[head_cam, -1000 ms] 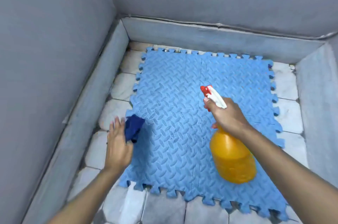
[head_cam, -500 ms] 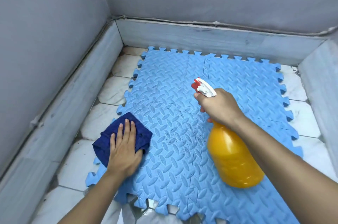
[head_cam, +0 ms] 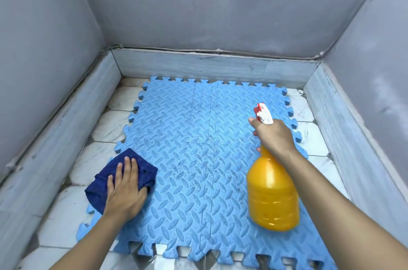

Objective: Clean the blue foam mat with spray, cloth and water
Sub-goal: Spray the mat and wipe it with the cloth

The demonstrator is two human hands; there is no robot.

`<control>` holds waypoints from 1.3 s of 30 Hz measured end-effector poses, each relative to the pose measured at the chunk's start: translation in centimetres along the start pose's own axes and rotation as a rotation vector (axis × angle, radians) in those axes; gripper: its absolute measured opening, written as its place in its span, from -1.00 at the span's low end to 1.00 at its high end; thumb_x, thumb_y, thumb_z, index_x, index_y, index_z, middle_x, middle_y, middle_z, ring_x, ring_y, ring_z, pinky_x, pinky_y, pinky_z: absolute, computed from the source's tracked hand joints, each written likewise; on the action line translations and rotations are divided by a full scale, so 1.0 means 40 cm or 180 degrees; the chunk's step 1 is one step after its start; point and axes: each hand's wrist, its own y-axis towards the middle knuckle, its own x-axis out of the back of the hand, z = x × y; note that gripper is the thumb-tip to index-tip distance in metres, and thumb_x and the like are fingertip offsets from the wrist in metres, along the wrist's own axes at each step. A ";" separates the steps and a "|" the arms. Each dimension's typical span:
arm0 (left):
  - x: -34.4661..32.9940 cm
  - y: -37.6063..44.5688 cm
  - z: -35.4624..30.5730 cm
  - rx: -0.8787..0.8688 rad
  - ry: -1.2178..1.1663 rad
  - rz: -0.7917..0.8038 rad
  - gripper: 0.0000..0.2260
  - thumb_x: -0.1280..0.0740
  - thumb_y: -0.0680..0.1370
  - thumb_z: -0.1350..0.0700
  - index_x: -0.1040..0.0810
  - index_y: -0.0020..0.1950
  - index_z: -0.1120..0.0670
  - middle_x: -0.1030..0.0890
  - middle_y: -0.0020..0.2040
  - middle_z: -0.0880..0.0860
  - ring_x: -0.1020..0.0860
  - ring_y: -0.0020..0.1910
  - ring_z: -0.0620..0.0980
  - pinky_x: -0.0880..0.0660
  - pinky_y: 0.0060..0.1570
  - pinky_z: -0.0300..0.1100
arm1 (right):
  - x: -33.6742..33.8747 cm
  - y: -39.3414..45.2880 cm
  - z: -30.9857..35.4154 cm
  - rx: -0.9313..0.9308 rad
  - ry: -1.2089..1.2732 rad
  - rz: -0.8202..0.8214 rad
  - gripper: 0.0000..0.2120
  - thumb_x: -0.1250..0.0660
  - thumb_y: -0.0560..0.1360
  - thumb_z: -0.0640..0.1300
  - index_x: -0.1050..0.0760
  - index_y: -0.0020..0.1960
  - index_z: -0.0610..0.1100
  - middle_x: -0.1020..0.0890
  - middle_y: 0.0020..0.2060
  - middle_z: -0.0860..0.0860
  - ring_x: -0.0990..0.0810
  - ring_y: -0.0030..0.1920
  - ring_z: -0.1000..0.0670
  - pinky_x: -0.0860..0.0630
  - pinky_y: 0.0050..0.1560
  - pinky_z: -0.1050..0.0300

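Observation:
A blue foam mat (head_cam: 189, 128) of interlocking tiles lies on the tiled floor, with dark wet speckles around its middle. My left hand (head_cam: 124, 190) presses flat on a crumpled dark blue cloth (head_cam: 98, 188) at the mat's left edge; the cloth hangs partly over onto the floor tiles. My right hand (head_cam: 273, 135) grips the neck of an orange spray bottle (head_cam: 272, 194) with a red and white trigger head, held above the mat's right side with the nozzle pointing away from me.
White marble floor tiles (head_cam: 92, 159) surround the mat. A low grey stone curb (head_cam: 198, 64) and grey walls (head_cam: 198, 5) close in the left, far and right sides.
My right hand has carried the spray bottle from the mat's middle to its right side. My left hand has laid the cloth down and spread flat on it at the left edge.

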 end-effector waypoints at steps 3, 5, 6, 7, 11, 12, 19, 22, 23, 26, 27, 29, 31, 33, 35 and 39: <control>0.003 -0.001 -0.004 0.0000 -0.0036 -0.0034 -0.31 -0.08 0.59 -0.03 0.31 0.55 0.08 0.32 0.55 0.01 0.28 0.53 0.02 0.27 0.47 0.05 | 0.024 0.008 -0.012 -0.0023 -0.0175 -0.0198 -0.60 -0.29 0.51 0.15 -0.56 -0.22 -0.19 -0.67 -0.28 -0.14 -0.65 -0.34 -0.13 -0.64 -0.11 -0.13; 0.005 -0.002 -0.003 -0.0008 -0.0008 -0.0044 -0.30 -0.09 0.59 -0.03 0.30 0.55 0.08 0.32 0.55 0.01 0.27 0.54 0.02 0.26 0.47 0.04 | 0.034 0.009 -0.028 -0.0082 -0.0300 -0.0272 -0.58 -0.26 0.52 0.16 -0.55 -0.23 -0.19 -0.66 -0.31 -0.13 -0.65 -0.36 -0.14 -0.64 -0.09 -0.14; 0.004 -0.004 0.002 0.0006 -0.0003 -0.0034 -0.30 -0.09 0.59 -0.04 0.30 0.55 0.08 0.32 0.55 0.01 0.27 0.54 0.02 0.26 0.48 0.04 | 0.034 0.009 -0.035 -0.0084 -0.0285 -0.0264 -0.59 -0.27 0.51 0.16 -0.55 -0.24 -0.18 -0.66 -0.31 -0.12 -0.65 -0.35 -0.14 -0.63 -0.08 -0.15; 0.004 -0.005 0.005 0.0016 -0.0003 -0.0024 -0.30 -0.09 0.59 -0.04 0.29 0.55 0.08 0.31 0.55 0.01 0.27 0.54 0.02 0.25 0.48 0.04 | 0.035 0.010 -0.041 -0.0065 -0.0224 -0.0265 -0.60 -0.29 0.50 0.17 -0.55 -0.25 -0.16 -0.66 -0.31 -0.11 -0.65 -0.33 -0.13 -0.63 -0.08 -0.17; 0.008 0.007 0.003 -0.0055 0.0006 -0.0040 -0.32 -0.08 0.59 -0.05 0.25 0.56 0.07 0.28 0.56 0.01 0.24 0.54 0.01 0.23 0.49 0.01 | 0.069 0.020 -0.048 -0.0030 -0.0114 -0.0325 -0.64 -0.32 0.49 0.16 -0.55 -0.24 -0.13 -0.69 -0.26 -0.10 -0.66 -0.30 -0.14 -0.64 -0.06 -0.17; 0.010 0.009 0.005 -0.0063 0.0004 -0.0033 -0.33 -0.08 0.59 -0.04 0.24 0.57 0.06 0.27 0.56 0.00 0.23 0.55 0.00 0.22 0.50 0.01 | 0.073 0.019 -0.052 -0.0057 -0.0118 -0.0296 -0.64 -0.31 0.48 0.15 -0.57 -0.22 -0.16 -0.69 -0.30 -0.08 -0.67 -0.30 -0.13 -0.65 -0.08 -0.15; 0.038 0.030 0.005 0.0142 -0.0625 0.0081 -0.46 0.00 0.62 0.00 0.08 0.58 0.00 0.14 0.58 -0.06 0.14 0.55 -0.07 0.19 0.51 -0.05 | 0.028 -0.089 -0.100 0.0252 -0.1081 0.0673 -0.52 -0.40 0.43 0.24 -0.52 -0.19 -0.22 -0.65 -0.31 -0.12 -0.64 -0.30 -0.15 -0.63 -0.18 -0.08; 0.043 0.039 -0.009 0.0270 -0.0729 0.0122 -0.46 0.03 0.63 -0.03 0.08 0.58 0.02 0.15 0.58 -0.05 0.14 0.55 -0.06 0.20 0.50 -0.05 | -0.008 -0.156 -0.105 0.0687 -0.1689 0.1058 -0.47 -0.38 0.38 0.34 -0.38 -0.30 -0.14 -0.56 -0.36 -0.09 -0.60 -0.29 -0.13 -0.60 -0.15 -0.13; 0.044 0.041 -0.013 0.0302 -0.0748 0.0135 -0.46 0.04 0.62 -0.03 0.08 0.58 0.03 0.15 0.58 -0.04 0.15 0.55 -0.06 0.20 0.50 -0.04 | -0.023 -0.177 -0.112 0.0761 -0.1838 0.1186 -0.47 -0.36 0.40 0.33 -0.36 -0.32 -0.13 -0.56 -0.36 -0.09 -0.59 -0.30 -0.13 -0.58 -0.16 -0.11; 0.045 0.044 -0.017 0.0334 -0.0714 0.0176 -0.45 0.04 0.62 -0.05 0.10 0.58 0.04 0.17 0.58 -0.03 0.17 0.55 -0.05 0.20 0.51 -0.02 | -0.067 -0.245 -0.143 0.0943 -0.2126 0.1557 -0.51 -0.33 0.46 0.28 -0.37 -0.34 -0.12 -0.53 -0.36 -0.05 -0.54 -0.24 -0.14 -0.44 -0.22 -0.01; 0.045 0.044 -0.016 0.0326 -0.0671 0.0197 -0.44 0.03 0.62 -0.05 0.12 0.58 0.04 0.18 0.58 -0.03 0.18 0.55 -0.04 0.21 0.51 -0.01 | -0.078 -0.264 -0.152 0.1026 -0.2180 0.1635 -0.53 -0.32 0.45 0.29 -0.37 -0.33 -0.10 -0.53 -0.35 -0.02 -0.51 -0.22 -0.11 -0.39 -0.23 0.00; 0.042 0.044 -0.015 0.0307 -0.0584 0.0233 -0.43 0.02 0.61 -0.04 0.15 0.58 0.05 0.21 0.58 -0.01 0.20 0.55 -0.03 0.22 0.50 0.00 | -0.084 -0.289 -0.165 0.1144 -0.2109 0.1780 -0.57 -0.33 0.42 0.33 -0.35 -0.32 0.01 -0.52 -0.33 0.03 -0.48 -0.21 -0.04 -0.35 -0.26 0.05; 0.038 0.044 -0.016 0.0301 -0.0506 0.0251 -0.41 0.00 0.61 -0.04 0.17 0.58 0.06 0.24 0.57 0.00 0.22 0.55 -0.02 0.23 0.50 0.01 | -0.079 -0.299 -0.169 0.1191 -0.2036 0.1875 -0.59 -0.33 0.39 0.36 -0.32 -0.31 0.07 -0.53 -0.31 0.04 -0.48 -0.19 0.00 -0.37 -0.25 0.08; 0.033 0.045 -0.017 0.0296 -0.0409 0.0267 -0.38 -0.02 0.61 -0.05 0.20 0.57 0.06 0.26 0.57 0.00 0.23 0.54 -0.01 0.24 0.50 0.02 | -0.070 -0.305 -0.174 0.1157 -0.2035 0.1807 -0.60 -0.34 0.42 0.31 -0.39 -0.28 -0.01 -0.55 -0.29 0.01 -0.51 -0.17 -0.02 -0.41 -0.21 0.04; 0.030 0.047 -0.017 0.0293 -0.0314 0.0278 -0.36 -0.05 0.60 -0.05 0.22 0.57 0.06 0.27 0.57 0.01 0.24 0.54 0.01 0.24 0.49 0.03 | -0.055 -0.305 -0.190 0.0978 -0.2190 0.1700 -0.58 -0.32 0.45 0.28 -0.43 -0.26 -0.08 -0.55 -0.29 0.00 -0.51 -0.17 -0.06 -0.40 -0.21 0.04; 0.024 0.047 -0.019 0.0293 -0.0248 0.0270 -0.34 -0.07 0.60 -0.06 0.24 0.57 0.07 0.29 0.56 0.01 0.24 0.54 0.03 0.22 0.49 0.05 | 0.029 -0.289 -0.254 0.0428 -0.2313 0.1516 -0.59 -0.36 0.43 0.26 -0.41 -0.28 -0.07 -0.53 -0.31 0.02 -0.52 -0.21 -0.02 -0.38 -0.23 0.09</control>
